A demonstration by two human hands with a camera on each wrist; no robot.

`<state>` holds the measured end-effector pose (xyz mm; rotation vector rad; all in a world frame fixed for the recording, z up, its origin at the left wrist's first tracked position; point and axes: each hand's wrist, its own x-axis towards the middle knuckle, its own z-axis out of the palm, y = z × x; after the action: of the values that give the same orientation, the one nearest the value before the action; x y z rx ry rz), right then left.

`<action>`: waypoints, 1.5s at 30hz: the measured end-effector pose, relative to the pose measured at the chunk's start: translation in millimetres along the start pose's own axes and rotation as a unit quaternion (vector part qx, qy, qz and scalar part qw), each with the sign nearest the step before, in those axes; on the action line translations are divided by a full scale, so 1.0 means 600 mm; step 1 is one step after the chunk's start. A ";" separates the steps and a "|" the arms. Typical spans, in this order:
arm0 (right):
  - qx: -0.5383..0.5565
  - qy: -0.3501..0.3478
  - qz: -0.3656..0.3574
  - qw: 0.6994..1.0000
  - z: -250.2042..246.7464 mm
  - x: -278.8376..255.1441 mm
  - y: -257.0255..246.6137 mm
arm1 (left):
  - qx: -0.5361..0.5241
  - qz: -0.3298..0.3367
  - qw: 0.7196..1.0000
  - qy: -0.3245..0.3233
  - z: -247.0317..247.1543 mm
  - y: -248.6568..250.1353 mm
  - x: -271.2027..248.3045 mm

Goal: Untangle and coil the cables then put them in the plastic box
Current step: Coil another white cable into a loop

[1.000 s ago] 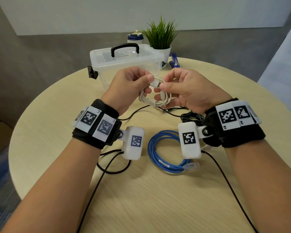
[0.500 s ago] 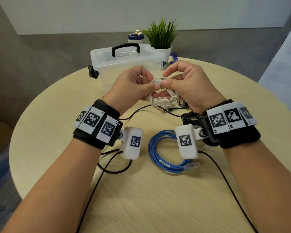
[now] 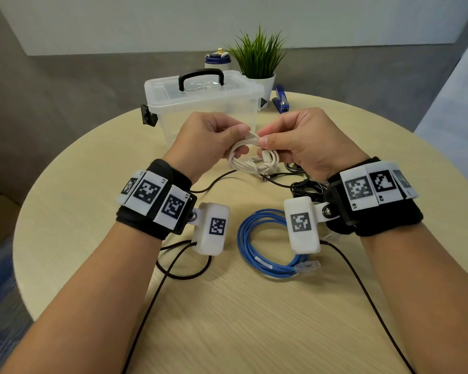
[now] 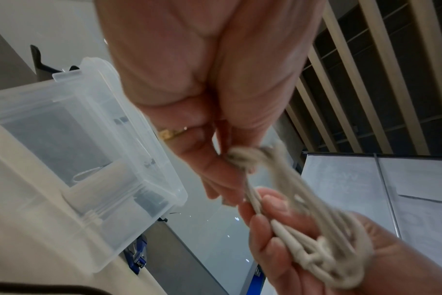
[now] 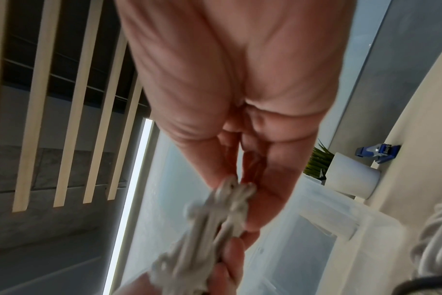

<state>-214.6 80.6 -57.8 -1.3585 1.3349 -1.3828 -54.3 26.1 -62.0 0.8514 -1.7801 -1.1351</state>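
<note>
The right hand pinches a blurred white cable bundle. Left hand fingers meet it below. A clear plastic box, white plant pot and blue stapler sit beyond

A round pale wooden table is standing before a grey lower wall with a white band above. Blue carpet is showing at left. Pale wooden slats are crossing the dark ceiling.
</note>
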 end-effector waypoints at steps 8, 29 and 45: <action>-0.008 0.020 -0.005 1.000 0.006 0.004 0.002 | 0.090 -0.031 0.994 -0.056 -0.004 0.004 -0.003; -0.198 -0.007 0.035 0.980 -0.004 0.008 -0.002 | 0.213 -0.030 0.974 -0.069 0.000 0.013 -0.002; -0.292 -0.071 0.099 0.949 0.026 0.024 0.005 | 0.719 -0.129 0.616 -0.295 -0.050 -0.006 -0.009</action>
<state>-201.8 63.9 -60.4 -1.6035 1.8072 -0.7598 -25.0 18.6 -59.7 1.7702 -3.1849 0.2914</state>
